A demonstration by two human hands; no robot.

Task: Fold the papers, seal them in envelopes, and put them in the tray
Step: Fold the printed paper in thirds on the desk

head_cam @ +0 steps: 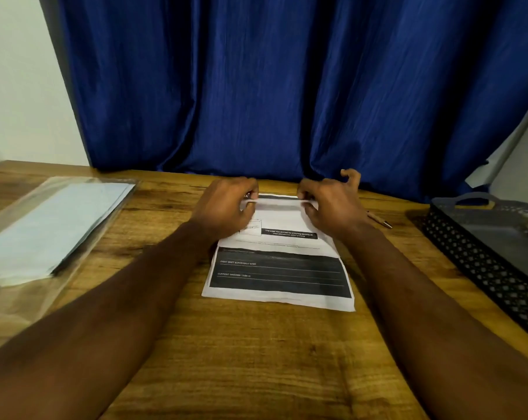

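Note:
A printed sheet of paper [279, 268] with dark bands and white text lies in the middle of the wooden table [256, 359]. Its far edge is lifted and curled toward me. My left hand [226, 207] pinches that edge at its left corner. My right hand [332, 207] pinches it at the right corner, little finger raised. A stack of pale envelopes [53, 225] in a clear plastic sleeve rests at the left. A dark perforated tray [474, 256] with a handle stands at the right edge.
A pen [379, 221] lies just right of my right hand, between the paper and the tray. A blue curtain [287, 86] hangs behind the table's far edge. A white wall shows at the far left.

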